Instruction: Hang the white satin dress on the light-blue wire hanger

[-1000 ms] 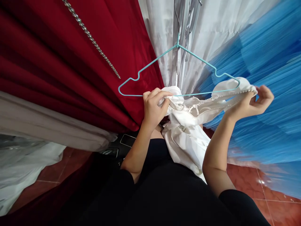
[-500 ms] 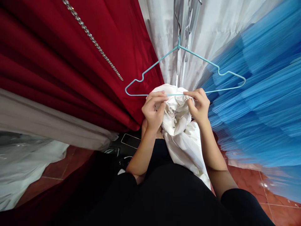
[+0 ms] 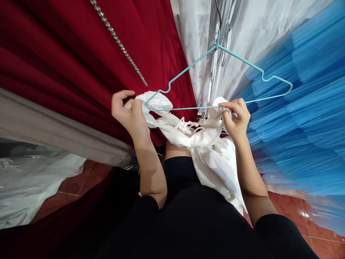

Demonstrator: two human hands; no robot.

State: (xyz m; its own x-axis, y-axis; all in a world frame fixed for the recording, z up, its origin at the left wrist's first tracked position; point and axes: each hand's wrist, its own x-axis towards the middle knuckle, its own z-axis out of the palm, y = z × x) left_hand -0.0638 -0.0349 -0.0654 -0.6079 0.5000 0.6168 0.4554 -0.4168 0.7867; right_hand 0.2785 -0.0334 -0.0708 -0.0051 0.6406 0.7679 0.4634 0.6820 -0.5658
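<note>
A white dress (image 3: 218, 162) with beaded edging and laces lies partly over my lap, its top stretched sideways between my hands. My left hand (image 3: 130, 111) is closed on the dress's left shoulder part, beside the left end of a light blue hanger (image 3: 191, 64). That end of the hanger overlaps the white fabric there. My right hand (image 3: 235, 117) pinches the other side of the dress top at the hanger's bottom bar; whether it also grips the bar is unclear. The hanger hangs upright by its hook in front of a metal post (image 3: 211, 68).
Red fabric (image 3: 159, 43) with a beaded strip (image 3: 121, 45) hangs at the left, above beige cloth (image 3: 61, 126). White cloth (image 3: 188, 28) hangs behind the post. Blue tulle (image 3: 304, 126) fills the right side. Red floor tiles (image 3: 291, 208) show at the lower right.
My left hand has moved left, away from my right hand, and the bunched dress top has spread open between them. The hanger appears slightly higher and farther right in view.
</note>
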